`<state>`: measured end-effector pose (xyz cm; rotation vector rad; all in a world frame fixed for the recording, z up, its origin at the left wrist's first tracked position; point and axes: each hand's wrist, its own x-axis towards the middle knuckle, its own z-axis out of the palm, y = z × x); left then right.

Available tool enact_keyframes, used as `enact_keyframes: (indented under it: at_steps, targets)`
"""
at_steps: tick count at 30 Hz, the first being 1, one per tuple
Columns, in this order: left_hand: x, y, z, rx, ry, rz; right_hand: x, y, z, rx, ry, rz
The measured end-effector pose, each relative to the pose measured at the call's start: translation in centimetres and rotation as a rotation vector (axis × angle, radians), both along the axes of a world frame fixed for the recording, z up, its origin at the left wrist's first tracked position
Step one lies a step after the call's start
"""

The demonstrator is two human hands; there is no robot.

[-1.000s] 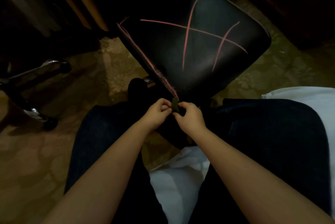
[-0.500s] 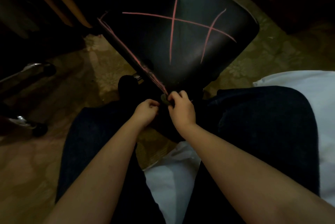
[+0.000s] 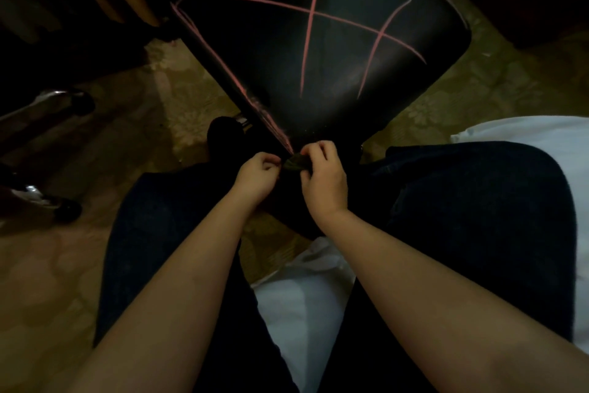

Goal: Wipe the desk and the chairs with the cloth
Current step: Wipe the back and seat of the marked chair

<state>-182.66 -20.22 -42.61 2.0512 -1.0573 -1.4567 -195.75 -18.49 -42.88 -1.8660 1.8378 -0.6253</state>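
Standing at the far left is the wheeled base [image 3: 54, 106] of a second chair, chrome legs and dark casters on the patterned floor [image 3: 134, 125]. Toward the middle, the left hand [image 3: 256, 174] reaches forward over the left knee of dark trousers [image 3: 165, 217]. Its fingers are curled tight, thumb and fingertips meeting at the left end of the cloth [image 3: 294, 164]; in this dim light they seem to pinch that end, though the contact itself is hard to make out. The cloth is a small, dark, olive-looking wad, crumpled rather than spread, held between the two hands right at the near corner of the chair [image 3: 334, 80]. The right hand [image 3: 325, 180] is just beside the left, with only the cloth between them. Its fingers bend over the wad and close on its right end, so this hand grips the cloth. Beyond the hands the chair seat is black and smooth, one corner turned toward the person. Pink lines [image 3: 314, 12] cross it: one long stroke from left to right, cut by two steeper strokes, and a thicker smeared band runs down the seat's left edge to the corner where the cloth is. To the right, the other knee lies beside white fabric [image 3: 526, 134], and more white shows between the thighs.
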Motion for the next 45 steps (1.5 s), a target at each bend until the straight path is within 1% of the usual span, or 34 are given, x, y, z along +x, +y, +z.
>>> enact_keyframes:
  at_steps: [3, 7, 11, 14, 18, 19, 20, 23, 25, 27, 28, 30, 32, 34, 37, 39, 43, 45]
  targets:
    - [0.1, 0.0, 0.4, -0.011, 0.055, 0.022, -0.5, 0.5, -0.7, 0.008, 0.091, -0.063]
    - [-0.2, 0.0, 0.6, -0.005, 0.086, 0.008, -0.6, 0.4, -1.0, 0.031, 0.053, -0.023]
    - [-0.2, 0.0, 0.7, -0.023, 0.053, 0.004, 0.6, -1.5, 0.2, -0.017, -0.009, 0.021]
    - [0.0, -0.3, 0.7, -0.025, 0.047, 0.031, 0.9, -1.9, 0.4, -0.034, 0.01, 0.061]
    - [0.1, -0.6, 0.7, -0.017, 0.059, 0.059, -0.9, 0.4, -0.6, 0.204, 0.129, -0.015]
    - [0.0, -0.7, 0.8, -0.012, 0.067, 0.052, -1.2, 0.4, -0.5, 0.225, 0.134, -0.038]
    - [0.1, -0.7, 0.8, -0.009, 0.073, 0.045, -1.3, 0.1, -0.3, 0.195, 0.119, -0.041]
    - [0.4, -0.9, 0.4, -0.004, 0.06, 0.017, 0.3, -1.7, 1.0, -0.007, 0.006, 0.043]
    - [0.5, -0.9, 0.2, -0.006, 0.034, 0.002, 1.2, -2.7, 1.7, -0.084, -0.053, 0.073]
    - [0.7, -1.1, 0.1, -0.003, 0.032, -0.008, 1.5, -2.7, 1.9, -0.035, -0.07, 0.021]
    - [0.7, -1.1, 0.1, 0.0, 0.041, -0.008, 1.4, -2.2, 1.8, 0.031, -0.036, -0.021]
    - [0.4, -1.4, 0.4, 0.007, 0.054, -0.011, 1.0, -0.4, 1.2, 0.161, 0.099, -0.075]
    - [0.1, -1.6, 0.8, 0.009, 0.048, -0.026, 0.9, 0.6, 0.8, 0.229, 0.117, -0.114]
    - [-0.4, -1.7, 0.9, 0.012, 0.044, -0.052, 0.8, -0.5, 1.0, 0.183, 0.062, -0.158]
    - [-0.9, -1.6, 0.5, 0.005, 0.036, -0.069, 0.8, -3.1, 1.2, 0.077, -0.038, -0.118]
    - [-1.2, -1.5, 0.5, -0.008, 0.029, -0.084, 0.8, -3.0, 0.8, 0.019, -0.095, -0.128]
    - [-2.2, -1.5, 1.2, -0.016, 0.053, -0.081, 0.3, -0.2, 0.1, 0.101, -0.145, -0.327]
    - [-2.8, -1.7, 1.4, -0.02, 0.028, -0.1, -0.1, -0.7, 0.7, 0.128, -0.099, -0.332]
